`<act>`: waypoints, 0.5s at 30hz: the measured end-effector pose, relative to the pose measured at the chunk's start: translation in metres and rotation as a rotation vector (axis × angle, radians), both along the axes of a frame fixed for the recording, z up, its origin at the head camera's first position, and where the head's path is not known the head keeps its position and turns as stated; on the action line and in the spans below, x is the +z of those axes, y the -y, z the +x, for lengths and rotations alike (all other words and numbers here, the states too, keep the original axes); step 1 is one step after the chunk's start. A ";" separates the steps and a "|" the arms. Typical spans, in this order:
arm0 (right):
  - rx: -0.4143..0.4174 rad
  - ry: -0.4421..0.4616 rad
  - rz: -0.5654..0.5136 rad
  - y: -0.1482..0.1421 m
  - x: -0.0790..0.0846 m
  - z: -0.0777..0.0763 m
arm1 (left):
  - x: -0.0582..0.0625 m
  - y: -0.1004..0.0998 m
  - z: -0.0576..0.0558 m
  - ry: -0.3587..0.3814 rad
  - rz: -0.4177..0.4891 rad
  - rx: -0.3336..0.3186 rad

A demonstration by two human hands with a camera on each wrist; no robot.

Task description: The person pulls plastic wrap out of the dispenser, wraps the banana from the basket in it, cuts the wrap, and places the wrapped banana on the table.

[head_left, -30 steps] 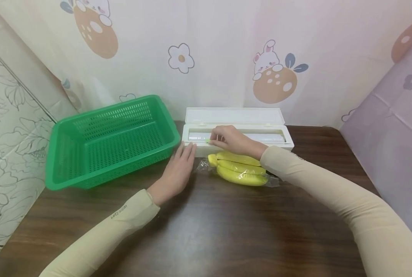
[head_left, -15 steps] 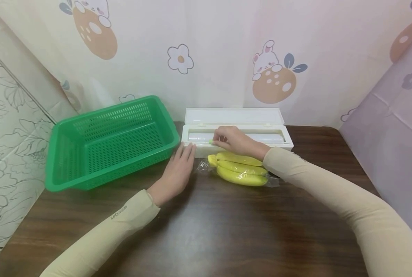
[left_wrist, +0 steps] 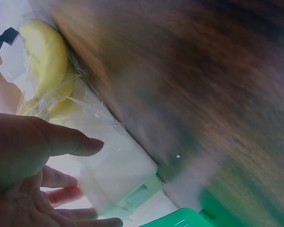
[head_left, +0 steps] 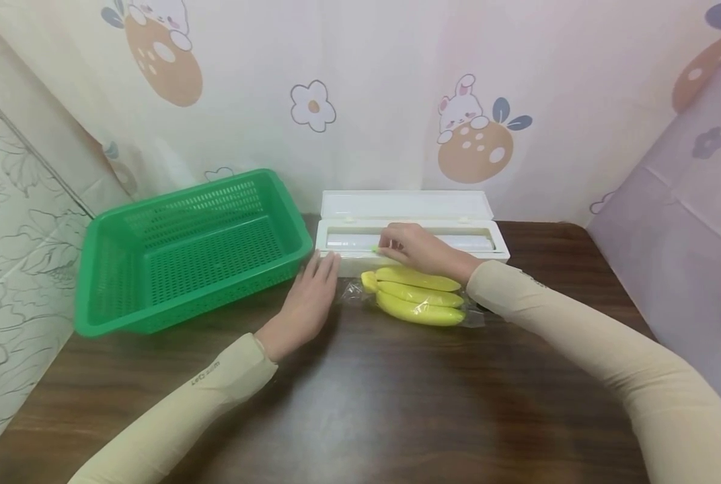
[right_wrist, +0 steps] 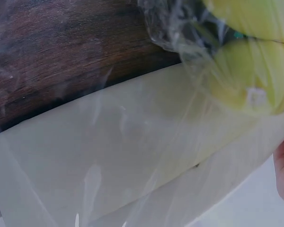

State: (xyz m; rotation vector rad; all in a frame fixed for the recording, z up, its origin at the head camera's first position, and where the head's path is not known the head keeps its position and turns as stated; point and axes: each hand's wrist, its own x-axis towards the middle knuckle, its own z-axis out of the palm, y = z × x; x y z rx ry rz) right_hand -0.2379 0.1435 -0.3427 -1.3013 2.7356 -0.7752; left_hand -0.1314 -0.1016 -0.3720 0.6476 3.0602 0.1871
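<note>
In the head view, a long white cling film dispenser (head_left: 354, 267) stands at the back of the table, lid raised, a roll of film (head_left: 351, 240) inside. My right hand (head_left: 418, 247) pinches a small bright green slider (head_left: 375, 249) on its front edge. Straight fingers of my left hand (head_left: 306, 302) rest on the box's front left corner; the left wrist view shows the thumb (left_wrist: 75, 143) beside the box. In front lies a bunch of bananas (head_left: 421, 312) wrapped in clear film, partly beneath my right forearm. In the right wrist view, wrinkled film (right_wrist: 165, 23) hangs around the bananas (right_wrist: 251, 71).
A green perforated basket (head_left: 194, 296) stands left of the dispenser, close to my left hand. The dark wooden table (head_left: 385, 403) extends towards me. A patterned curtain (head_left: 385, 94) hangs right behind the table's back edge.
My right hand has slid a little to the right along the dispenser's front edge, carrying the green slider with it. My left hand stays on the box corner.
</note>
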 end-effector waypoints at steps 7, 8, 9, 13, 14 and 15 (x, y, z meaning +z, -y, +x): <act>-0.005 -0.010 0.015 -0.003 0.001 0.002 | -0.002 0.001 0.000 0.002 0.000 0.001; -0.005 -0.014 0.019 -0.004 0.001 0.001 | -0.002 0.002 0.000 -0.003 -0.001 -0.001; -0.005 -0.017 0.023 -0.004 0.001 0.001 | -0.002 0.002 0.000 -0.008 -0.002 -0.003; 0.000 -0.036 0.028 -0.007 0.000 0.001 | -0.002 0.002 0.000 -0.015 0.001 -0.005; 0.000 -0.041 0.028 -0.008 0.000 0.001 | -0.002 0.002 0.000 -0.014 0.001 -0.005; -0.002 -0.048 0.028 -0.009 -0.001 0.001 | -0.002 0.003 0.000 -0.015 -0.001 -0.008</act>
